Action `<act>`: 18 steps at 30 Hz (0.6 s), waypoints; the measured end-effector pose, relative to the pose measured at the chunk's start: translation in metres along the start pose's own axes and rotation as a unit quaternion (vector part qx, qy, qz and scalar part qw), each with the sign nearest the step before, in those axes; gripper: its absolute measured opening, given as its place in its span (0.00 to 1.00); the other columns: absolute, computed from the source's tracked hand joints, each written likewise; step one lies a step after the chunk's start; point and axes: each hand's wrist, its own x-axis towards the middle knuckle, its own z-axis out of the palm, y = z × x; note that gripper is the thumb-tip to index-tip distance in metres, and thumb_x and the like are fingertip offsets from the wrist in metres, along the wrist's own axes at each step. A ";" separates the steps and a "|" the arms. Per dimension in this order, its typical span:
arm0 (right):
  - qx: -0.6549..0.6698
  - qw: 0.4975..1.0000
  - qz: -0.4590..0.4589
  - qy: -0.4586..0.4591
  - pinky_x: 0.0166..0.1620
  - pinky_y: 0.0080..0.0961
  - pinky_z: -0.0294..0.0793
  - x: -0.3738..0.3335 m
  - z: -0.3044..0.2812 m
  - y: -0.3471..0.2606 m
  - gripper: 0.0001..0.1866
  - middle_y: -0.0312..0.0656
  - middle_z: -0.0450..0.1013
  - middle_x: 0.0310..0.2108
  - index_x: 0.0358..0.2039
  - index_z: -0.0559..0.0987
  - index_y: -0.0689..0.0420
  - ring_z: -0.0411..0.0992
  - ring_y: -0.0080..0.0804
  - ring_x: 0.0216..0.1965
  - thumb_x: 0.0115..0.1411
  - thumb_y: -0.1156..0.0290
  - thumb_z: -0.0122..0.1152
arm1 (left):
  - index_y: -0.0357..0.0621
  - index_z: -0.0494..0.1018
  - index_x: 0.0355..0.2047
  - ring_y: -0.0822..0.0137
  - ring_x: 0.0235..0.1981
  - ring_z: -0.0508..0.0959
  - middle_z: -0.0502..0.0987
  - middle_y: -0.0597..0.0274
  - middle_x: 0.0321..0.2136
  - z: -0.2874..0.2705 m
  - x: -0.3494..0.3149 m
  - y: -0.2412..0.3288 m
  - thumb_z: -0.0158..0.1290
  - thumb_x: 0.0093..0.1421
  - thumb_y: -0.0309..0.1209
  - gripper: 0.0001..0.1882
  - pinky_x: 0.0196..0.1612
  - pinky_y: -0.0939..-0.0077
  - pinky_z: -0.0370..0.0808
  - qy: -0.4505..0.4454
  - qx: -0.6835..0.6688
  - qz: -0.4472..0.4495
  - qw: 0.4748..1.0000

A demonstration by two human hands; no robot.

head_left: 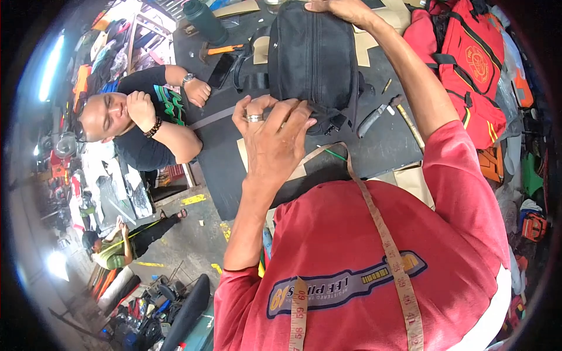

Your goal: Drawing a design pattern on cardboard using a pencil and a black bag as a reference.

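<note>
A black zippered bag (313, 55) lies on the dark work table (222, 131), its zip running along the middle and loose straps at its left side. My left hand (272, 137), with a ring on one finger, has its fingers bent round the bag's near end. At the far end, my right hand (342, 8) grips the bag's edge, partly cut off by the top of the view. A black buckle (335, 124) hangs at the near right corner. A yellow tape measure (380, 225) drapes over my red shirt, one loop reaching toward my left hand.
On the table are a hammer (219, 51), a phone (221, 71), a dark bottle (205, 22), a grey-handled knife (371, 121) and another hammer (408, 120). A person in black (137, 114) leans on the left edge. Red bags (468, 64) stand at right.
</note>
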 end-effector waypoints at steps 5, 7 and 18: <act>-0.012 1.000 -0.016 -0.007 0.48 0.26 0.76 -0.001 0.000 -0.002 0.10 0.37 0.83 0.37 0.36 0.89 0.61 0.78 0.25 0.41 0.62 0.66 0.73 | 0.51 0.84 0.38 0.62 0.51 0.72 0.78 0.73 0.45 -0.006 -0.001 0.003 0.68 0.54 0.31 0.11 0.66 0.46 0.58 -0.021 -0.007 -0.003 1.000; -0.012 1.000 -0.010 0.000 0.48 0.26 0.76 0.000 0.001 -0.004 0.10 0.36 0.83 0.36 0.35 0.89 0.61 0.78 0.24 0.40 0.63 0.66 0.73 | 0.47 0.85 0.34 0.60 0.55 0.70 0.75 0.68 0.54 -0.008 0.005 0.007 0.66 0.50 0.26 0.09 0.67 0.44 0.57 -0.055 0.003 -0.024 0.998; -0.034 0.999 0.016 0.008 0.44 0.25 0.76 -0.007 -0.006 -0.002 0.11 0.34 0.82 0.33 0.35 0.88 0.60 0.77 0.22 0.37 0.63 0.64 0.74 | 0.41 0.85 0.37 0.61 0.59 0.72 0.79 0.67 0.50 0.008 0.019 0.002 0.61 0.43 0.21 0.17 0.69 0.43 0.55 -0.089 0.021 0.025 0.995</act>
